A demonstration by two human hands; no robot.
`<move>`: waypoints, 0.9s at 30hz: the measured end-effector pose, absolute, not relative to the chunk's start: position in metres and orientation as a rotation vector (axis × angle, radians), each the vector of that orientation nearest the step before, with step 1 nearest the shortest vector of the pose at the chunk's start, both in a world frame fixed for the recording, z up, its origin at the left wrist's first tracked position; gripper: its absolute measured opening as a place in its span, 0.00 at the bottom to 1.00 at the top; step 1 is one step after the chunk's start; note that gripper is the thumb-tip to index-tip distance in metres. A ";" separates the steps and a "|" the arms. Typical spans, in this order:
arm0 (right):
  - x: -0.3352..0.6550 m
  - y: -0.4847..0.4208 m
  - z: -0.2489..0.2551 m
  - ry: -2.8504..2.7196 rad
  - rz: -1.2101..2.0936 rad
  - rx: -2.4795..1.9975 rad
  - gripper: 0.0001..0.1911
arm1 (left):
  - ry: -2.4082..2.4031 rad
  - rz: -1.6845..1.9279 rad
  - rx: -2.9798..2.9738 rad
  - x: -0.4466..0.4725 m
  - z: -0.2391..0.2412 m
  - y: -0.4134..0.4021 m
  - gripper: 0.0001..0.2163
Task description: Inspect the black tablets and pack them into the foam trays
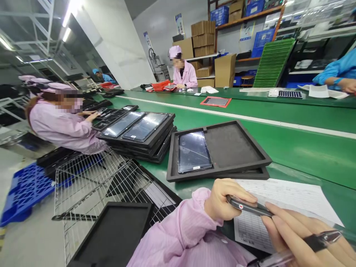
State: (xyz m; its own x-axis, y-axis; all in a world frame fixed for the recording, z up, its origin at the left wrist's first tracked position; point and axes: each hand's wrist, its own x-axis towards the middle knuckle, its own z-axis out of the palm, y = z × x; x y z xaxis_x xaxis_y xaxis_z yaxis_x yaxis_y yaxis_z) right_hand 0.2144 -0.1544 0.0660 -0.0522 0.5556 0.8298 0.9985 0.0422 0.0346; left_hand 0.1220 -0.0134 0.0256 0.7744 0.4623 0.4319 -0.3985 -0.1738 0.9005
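Note:
My left hand (226,200), in a pink sleeve, is closed round the edge of a thin dark tablet (249,207) seen edge-on at the bottom of the view. My right hand (294,231) touches the same tablet with its fingertips and grips a clear pen (314,244) between the fingers. Under both hands lies a printed paper form (283,196). Just beyond sits a black foam tray (233,144) with one tablet (194,151) in its left slot; the right slot is bare.
A stack of black trays with tablets (137,129) stands to the left on the green conveyor belt (306,144). A wire rack (94,185) holds an empty black tray (114,231) at lower left. Other workers sit along the line; a red tray (216,101) lies farther back.

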 end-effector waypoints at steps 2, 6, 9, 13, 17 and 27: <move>0.213 -0.148 0.072 -1.802 -1.105 -1.515 0.11 | 0.054 0.755 1.571 0.122 0.025 -0.013 0.08; 0.213 -0.142 0.076 -1.857 -1.150 -1.518 0.11 | 0.083 0.733 1.577 0.122 0.023 -0.012 0.07; 0.218 -0.145 0.074 -1.861 -1.122 -1.522 0.11 | 0.112 0.736 1.571 0.122 0.022 -0.013 0.07; 0.224 -0.150 0.067 -1.899 -1.055 -1.532 0.10 | 0.123 0.747 1.543 0.122 0.021 -0.013 0.09; 0.219 -0.150 0.067 -1.829 -0.940 -1.650 0.11 | 0.170 0.759 1.569 0.121 0.021 -0.012 0.11; 0.220 -0.136 0.094 -1.997 -0.382 -1.492 0.14 | 0.086 0.796 1.846 0.114 0.027 -0.014 0.09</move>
State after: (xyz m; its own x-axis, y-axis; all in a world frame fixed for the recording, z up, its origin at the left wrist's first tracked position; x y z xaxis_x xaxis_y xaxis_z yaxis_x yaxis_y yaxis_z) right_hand 0.2203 -0.1359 0.0942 -0.1788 0.7618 0.6227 0.9380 0.3231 -0.1259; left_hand 0.1139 -0.0144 0.0266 0.7739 0.4136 0.4797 -0.3022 -0.4245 0.8535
